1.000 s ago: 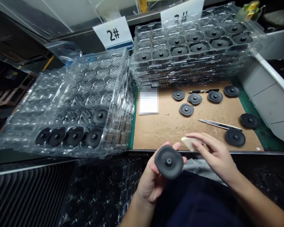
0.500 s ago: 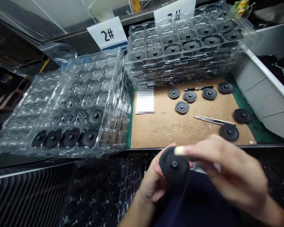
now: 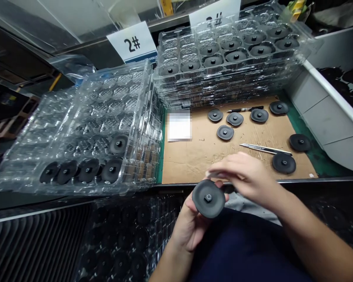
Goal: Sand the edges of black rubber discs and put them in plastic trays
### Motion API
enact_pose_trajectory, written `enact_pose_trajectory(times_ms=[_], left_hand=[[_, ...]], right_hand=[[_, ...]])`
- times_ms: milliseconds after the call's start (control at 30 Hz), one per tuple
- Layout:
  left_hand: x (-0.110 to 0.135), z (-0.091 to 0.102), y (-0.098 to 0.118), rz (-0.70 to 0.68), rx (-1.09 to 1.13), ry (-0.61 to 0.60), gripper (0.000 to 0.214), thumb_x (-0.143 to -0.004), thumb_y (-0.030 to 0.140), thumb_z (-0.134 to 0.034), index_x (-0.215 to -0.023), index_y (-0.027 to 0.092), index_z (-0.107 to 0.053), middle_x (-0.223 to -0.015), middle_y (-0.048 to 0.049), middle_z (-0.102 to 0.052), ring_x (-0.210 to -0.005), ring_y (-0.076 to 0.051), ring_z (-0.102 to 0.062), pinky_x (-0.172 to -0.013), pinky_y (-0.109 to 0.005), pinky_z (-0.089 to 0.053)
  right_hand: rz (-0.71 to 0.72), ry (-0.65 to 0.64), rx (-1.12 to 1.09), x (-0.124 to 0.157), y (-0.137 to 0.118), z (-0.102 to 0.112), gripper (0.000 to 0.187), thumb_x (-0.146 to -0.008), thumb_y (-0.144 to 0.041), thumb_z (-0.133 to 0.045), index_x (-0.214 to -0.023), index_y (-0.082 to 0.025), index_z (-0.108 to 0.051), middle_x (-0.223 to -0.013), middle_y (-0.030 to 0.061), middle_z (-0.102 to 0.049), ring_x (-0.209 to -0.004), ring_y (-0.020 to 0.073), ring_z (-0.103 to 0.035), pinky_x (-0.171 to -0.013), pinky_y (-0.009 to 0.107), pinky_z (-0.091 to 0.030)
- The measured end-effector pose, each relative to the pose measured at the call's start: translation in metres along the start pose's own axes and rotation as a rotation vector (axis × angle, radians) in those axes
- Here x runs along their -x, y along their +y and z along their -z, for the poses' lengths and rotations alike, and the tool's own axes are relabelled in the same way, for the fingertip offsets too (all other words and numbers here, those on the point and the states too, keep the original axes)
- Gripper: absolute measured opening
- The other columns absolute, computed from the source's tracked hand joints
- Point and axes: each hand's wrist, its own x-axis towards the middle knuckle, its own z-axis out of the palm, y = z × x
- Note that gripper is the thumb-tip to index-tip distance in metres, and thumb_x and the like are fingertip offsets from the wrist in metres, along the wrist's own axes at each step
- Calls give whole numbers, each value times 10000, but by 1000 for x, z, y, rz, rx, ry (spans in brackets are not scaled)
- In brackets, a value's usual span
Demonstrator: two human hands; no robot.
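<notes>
The bench, green along its edges, fills the view. On its left rises a tall stack of clear trays, five dark discs seated in its near rows; across the far side runs another tray pile, closing off the back, with more dark discs in its pockets. A cardboard sheet covers the middle, hemmed in on the right by a pale panel.

Both forearms come in from the near side. The right hand arches palm-down over the cardboard's near edge, hiding part of it, fingers bent towards the left. The left hand reaches up from below, its grip closed round the rim of a held disc, hub facing up, just short of the cardboard.

Seven loose discs lie right of centre. A slim metal tool points left; a black pen lies beyond. Smallest is a pale piece pinched in the right grip, only its tip showing.
</notes>
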Motion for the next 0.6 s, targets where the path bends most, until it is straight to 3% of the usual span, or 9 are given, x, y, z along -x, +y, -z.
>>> enact_pose_trajectory(times_ms=[67, 200, 267, 333, 400, 467, 533, 600], left_hand=[[2, 3, 5, 5, 41, -20, 684, -586, 485, -759, -1188, 210, -588, -1214, -100, -630, -985, -274, -652, -886, -333, -493], [3, 5, 8, -5, 100, -61, 606, -614, 458, -741, -1167, 253, -606, -1198, -73, -644, -1001, -285, -650, -855, -346, -516], [2, 4, 8, -13, 114, -75, 594, -612, 453, -741, -1159, 260, -610, -1196, -59, -644, -1015, -287, -642, -867, -359, -516], [-1, 2, 6, -28, 113, -71, 588, -622, 449, -735, -1163, 258, -605, -1216, -54, -630, -1040, -289, -629, -886, -367, -511], [-3, 0, 5, -55, 95, -62, 590, -640, 442, -727, -1183, 253, -591, -1240, -59, -612, -1057, -283, -619, -899, -365, -507], [-6, -1, 5, -94, 59, -58, 597, -666, 425, -720, -1213, 241, -567, -1247, -74, -605, -1097, -262, -596, -930, -337, -488], [-8, -1, 8, -149, 22, -48, 579, -703, 402, -710, -1233, 234, -549, -1245, -81, -603, -1143, -242, -565, -976, -316, -452], [-10, -1, 11, -223, -7, -23, 554, -709, 371, -721, -1224, 258, -551, -1239, -54, -603, -1149, -241, -559, -990, -327, -445]], right_hand=[[-186, 41, -15, 10, 20, -4, 239, -901, -194, -485, -1068, -250, -647, -955, 7, -685, -858, 135, -606, -760, 270, -420], [-440, 24, -122, 38, 48, -29, 222, -883, -284, -513, -1030, -242, -674, -955, 21, -695, -856, 165, -635, -721, 264, -481], [-499, 19, -120, 44, 46, -34, 222, -881, -295, -514, -1018, -230, -677, -965, 28, -698, -845, 174, -638, -705, 275, -487], [-514, 110, -80, 39, 31, -28, 230, -883, -302, -518, -1053, -242, -660, -1002, 24, -687, -812, 165, -625, -664, 272, -476], [-437, 237, -24, 27, 6, -17, 240, -885, -286, -525, -1098, -265, -634, -1043, 12, -667, -811, 150, -602, -661, 266, -459], [-235, 285, 18, 14, -21, -11, 250, -880, -232, -534, -1115, -250, -617, -1016, 14, -664, -831, 148, -582, -706, 277, -448], [-26, 235, 27, 4, -40, -15, 245, -880, -171, -512, -1105, -190, -608, -944, 40, -667, -838, 162, -567, -749, 308, -439], [71, 139, 8, -2, -47, -24, 238, -880, -125, -482, -1087, -137, -599, -886, 60, -660, -795, 164, -553, -731, 320, -436]])
